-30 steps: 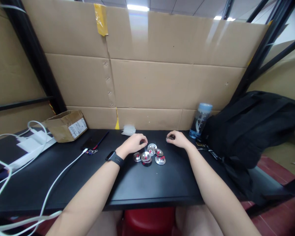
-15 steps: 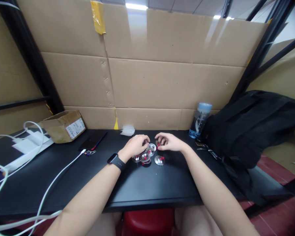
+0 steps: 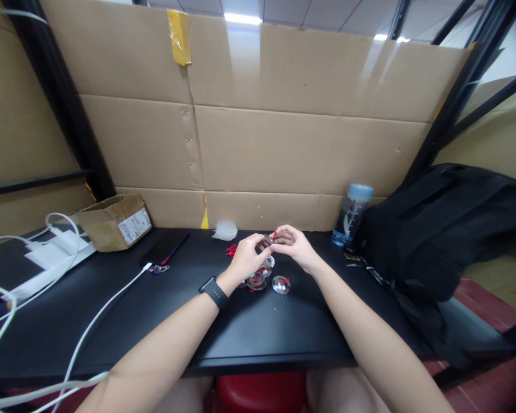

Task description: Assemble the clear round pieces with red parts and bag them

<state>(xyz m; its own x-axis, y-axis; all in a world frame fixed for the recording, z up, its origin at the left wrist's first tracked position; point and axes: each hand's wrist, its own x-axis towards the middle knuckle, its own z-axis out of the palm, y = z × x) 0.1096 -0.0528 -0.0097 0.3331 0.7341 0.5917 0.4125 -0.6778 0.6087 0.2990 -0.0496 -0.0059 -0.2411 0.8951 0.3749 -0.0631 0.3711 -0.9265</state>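
Above a pile on the desk, my left hand (image 3: 250, 256) and my right hand (image 3: 296, 248) meet, fingertips closed on one small metal finger cymbal (image 3: 269, 239) with a bit of red at its top. The fingers partly cover it. Below them lie several shiny domed finger cymbals (image 3: 256, 280) with red loops, overlapping and partly hidden by my left hand. A single finger cymbal (image 3: 281, 284) with a red loop lies apart, to the right of the pile. Behind my left hand are small red pieces (image 3: 231, 250), too small to make out well.
On the black desk (image 3: 284, 332) stand a cardboard box (image 3: 112, 223) and a water bottle (image 3: 351, 215). A phone (image 3: 161, 250), white cables (image 3: 107, 301) and a power strip (image 3: 64, 255) lie left. A black backpack (image 3: 438, 229) fills the right; a clear plastic bag (image 3: 226, 230) lies behind.
My hands have come together, my left moving right and my right moving slightly left, and both now hold one finger cymbal. The red pieces have come into view behind my left hand.
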